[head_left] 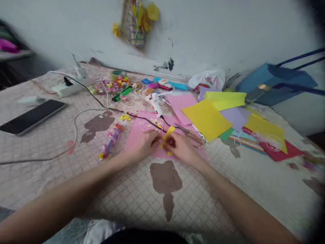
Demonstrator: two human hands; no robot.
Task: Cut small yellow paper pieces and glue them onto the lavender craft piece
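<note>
Over a pink sheet (134, 135) at the centre of the table, my right hand (179, 145) pinches a yellow paper strip (168, 133). My left hand (149, 140) is closed just left of the strip, its fingertips around something too small to make out, near a thin pink piece. Scissors (194, 135) lie just beyond my right hand. A white glue gun (155, 104) rests past both hands, its black cord running toward them. Small yellow scraps (154, 122) are scattered on the pink sheet.
Left of the sheet lies a decorated purple stick (110, 142); farther left are a phone (33, 117) and a power strip (68, 87). Coloured papers (207, 117) spread right, before a blue bag (274, 83). Small paper pieces (111, 86) and tape (118, 74) sit at the back.
</note>
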